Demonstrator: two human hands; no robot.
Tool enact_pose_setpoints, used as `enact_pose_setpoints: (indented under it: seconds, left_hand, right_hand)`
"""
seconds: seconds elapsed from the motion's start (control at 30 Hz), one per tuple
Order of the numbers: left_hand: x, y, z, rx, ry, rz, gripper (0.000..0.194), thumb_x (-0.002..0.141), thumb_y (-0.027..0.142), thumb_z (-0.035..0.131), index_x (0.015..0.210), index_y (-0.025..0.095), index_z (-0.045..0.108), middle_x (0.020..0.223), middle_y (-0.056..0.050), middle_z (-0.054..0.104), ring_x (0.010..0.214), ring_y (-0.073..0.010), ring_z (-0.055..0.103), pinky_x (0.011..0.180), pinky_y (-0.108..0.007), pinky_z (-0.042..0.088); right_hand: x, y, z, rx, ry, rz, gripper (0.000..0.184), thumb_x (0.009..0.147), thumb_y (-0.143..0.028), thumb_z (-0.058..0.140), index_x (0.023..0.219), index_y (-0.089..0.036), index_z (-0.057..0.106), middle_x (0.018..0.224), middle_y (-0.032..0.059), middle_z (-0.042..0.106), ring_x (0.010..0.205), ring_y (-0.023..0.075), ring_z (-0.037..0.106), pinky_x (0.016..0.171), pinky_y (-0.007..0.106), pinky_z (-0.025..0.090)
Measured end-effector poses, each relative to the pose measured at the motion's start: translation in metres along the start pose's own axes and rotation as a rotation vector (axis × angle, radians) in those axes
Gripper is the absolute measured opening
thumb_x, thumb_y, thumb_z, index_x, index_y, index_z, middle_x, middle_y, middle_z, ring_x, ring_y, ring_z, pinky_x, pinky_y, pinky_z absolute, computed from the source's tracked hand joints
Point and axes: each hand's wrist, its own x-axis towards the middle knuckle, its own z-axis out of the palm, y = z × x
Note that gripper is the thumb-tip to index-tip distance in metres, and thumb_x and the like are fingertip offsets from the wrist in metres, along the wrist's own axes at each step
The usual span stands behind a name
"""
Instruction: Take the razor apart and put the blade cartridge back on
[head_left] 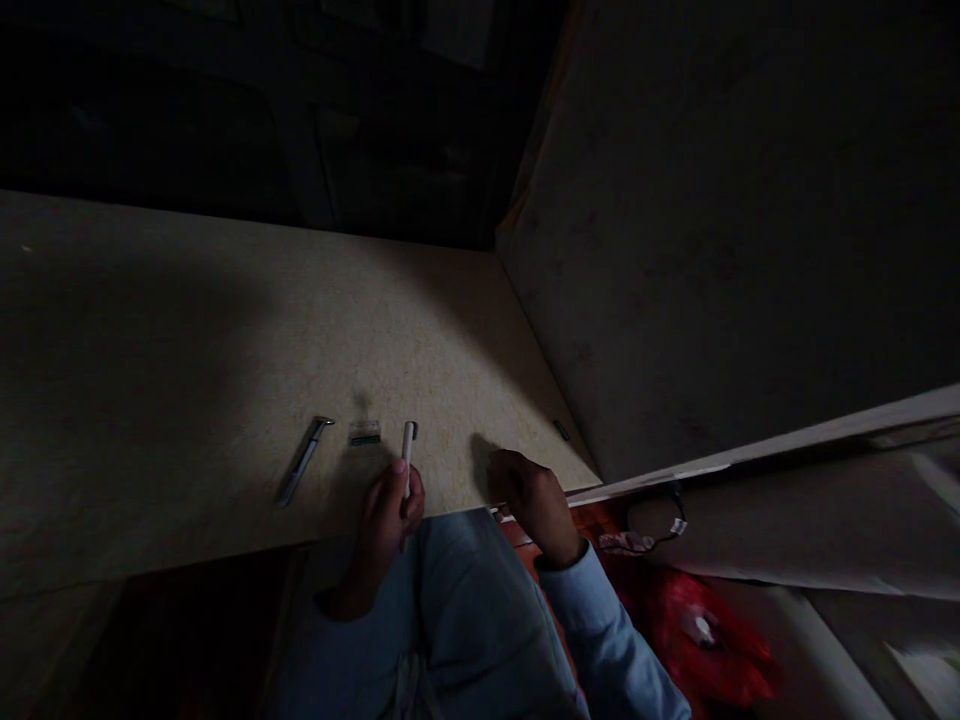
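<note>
My left hand (394,505) is closed around the pale handle of what looks like a razor (407,455), held upright near the table's front edge with its small dark head at the top. To its left a grey razor (302,465) lies slantwise on the table, head away from me. Between the two sits a small clear case (364,434) with a dark strip in it. My right hand (529,490) is over the front edge farther right, fingers curled in. Whatever those fingers may hold is hidden.
The pale tabletop (337,320) meets a wall panel (720,250) on the right. A small dark piece (561,430) lies beside that panel. Below right are a red plastic bag (697,630) and a cable (675,520) with a white tag. The light is dim.
</note>
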Motion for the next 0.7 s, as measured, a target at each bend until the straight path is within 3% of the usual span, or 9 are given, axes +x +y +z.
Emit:
enact_pose_setpoints:
  seconds: [0.2, 0.37, 0.5, 0.7]
  left_hand:
    - [0.000, -0.005, 0.003, -0.029, 0.040, 0.016, 0.063, 0.072, 0.079, 0.064, 0.064, 0.019, 0.047, 0.042, 0.009, 0.033, 0.033, -0.0041, 0.025, 0.033, -0.017, 0.020]
    - [0.000, -0.007, 0.004, -0.098, 0.037, 0.022, 0.057, 0.074, 0.073, 0.068, 0.074, 0.018, 0.052, 0.045, 0.011, 0.035, 0.033, -0.0035, 0.024, 0.033, -0.016, 0.020]
    - [0.001, -0.009, 0.002, -0.145, 0.033, 0.037, 0.054, 0.077, 0.068, 0.069, 0.082, 0.017, 0.054, 0.048, 0.011, 0.036, 0.034, -0.0029, 0.024, 0.033, -0.015, 0.020]
    - [0.002, -0.010, 0.003, -0.148, 0.088, 0.112, 0.052, 0.078, 0.066, 0.069, 0.087, 0.016, 0.058, 0.049, 0.010, 0.040, 0.035, -0.0037, 0.029, 0.035, -0.016, 0.023]
  right_hand:
    - [0.024, -0.015, 0.027, 0.106, -0.050, -0.179, 0.031, 0.097, -0.030, 0.049, 0.115, -0.022, 0.073, 0.114, 0.0082, 0.076, 0.100, 0.0235, 0.073, 0.085, 0.031, 0.054]
    - [0.026, -0.014, 0.053, -0.105, 0.118, -0.142, 0.032, 0.095, -0.032, 0.050, 0.108, -0.022, 0.077, 0.102, 0.0095, 0.079, 0.084, 0.0229, 0.075, 0.071, 0.027, 0.052]
    - [0.021, -0.009, 0.057, -0.044, 0.199, -0.222, 0.036, 0.097, -0.036, 0.046, 0.104, -0.020, 0.078, 0.100, 0.0111, 0.079, 0.083, 0.0216, 0.075, 0.071, 0.025, 0.052]
    - [0.021, -0.008, 0.055, 0.004, 0.206, -0.261, 0.038, 0.098, -0.037, 0.045, 0.106, -0.018, 0.077, 0.101, 0.0117, 0.079, 0.085, 0.0223, 0.075, 0.074, 0.026, 0.053]
